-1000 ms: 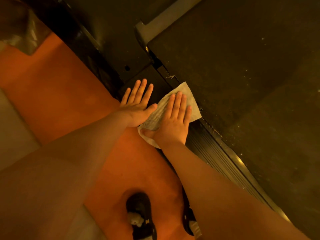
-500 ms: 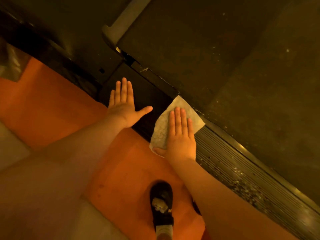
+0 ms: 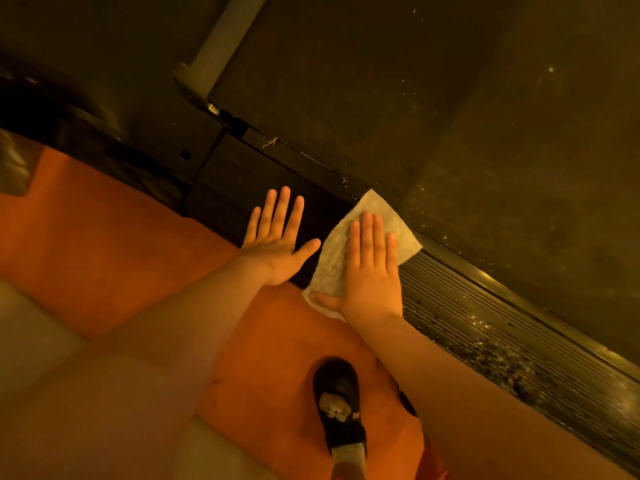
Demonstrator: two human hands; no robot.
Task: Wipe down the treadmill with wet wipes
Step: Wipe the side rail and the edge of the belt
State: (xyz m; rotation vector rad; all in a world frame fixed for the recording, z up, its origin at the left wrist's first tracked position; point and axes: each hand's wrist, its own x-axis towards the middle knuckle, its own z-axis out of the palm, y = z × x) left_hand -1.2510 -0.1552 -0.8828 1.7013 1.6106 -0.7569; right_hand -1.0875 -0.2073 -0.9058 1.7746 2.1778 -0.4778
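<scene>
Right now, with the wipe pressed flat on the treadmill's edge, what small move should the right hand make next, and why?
Probably slide the right hand and wipe rightward along the ribbed side rail: pale specks litter its grooves just beyond the wipe.

We are counting five things.
We are seeing one left hand (image 3: 277, 251), one right hand (image 3: 372, 275), one wipe (image 3: 398, 233), one treadmill (image 3: 450, 116), one shoe (image 3: 337, 400).

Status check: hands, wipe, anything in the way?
Left hand open, flat beside wipe. Right hand open, pressing wipe on treadmill side rail. Nothing blocking; specks ahead on rail.
</scene>
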